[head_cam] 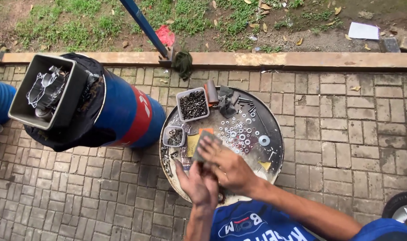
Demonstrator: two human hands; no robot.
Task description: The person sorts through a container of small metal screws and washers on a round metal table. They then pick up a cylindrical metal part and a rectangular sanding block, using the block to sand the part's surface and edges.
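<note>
Outdoor spot, seen from above: grey-brown brick paving [346, 134], a low concrete curb [302, 60] across the top, patchy grass and dry leaves beyond. A round metal drum lid [275, 151], scuffed and dull, serves as the desk.

Both hands meet at the lid's near-left edge. Right hand [228, 167] lies on top, fingers spread flat over a small grey rectangular piece [203, 145], rough-looking, maybe abrasive sheet or pad; can't tell which. Left hand [199, 185] sits just below it, fingers curled under the right one; whether its grip closes on anything can't be seen. The grey piece pokes out past the right fingertips, touching the lid.

Just beside the piece: a yellow scrap [192, 143] and an orange one [206, 130]. Up-left, a square tub [193, 105] full of dark screws; a smaller tub [173, 136] w/ more hardware. Shiny steel washers [246, 134] scattered across the lid's centre, one larger ring [264, 140] at right.

Left of the lid, a blue and red drum [127, 118] on its side, w/ a grey square bin [45, 91] and black cloth at its end.
</note>
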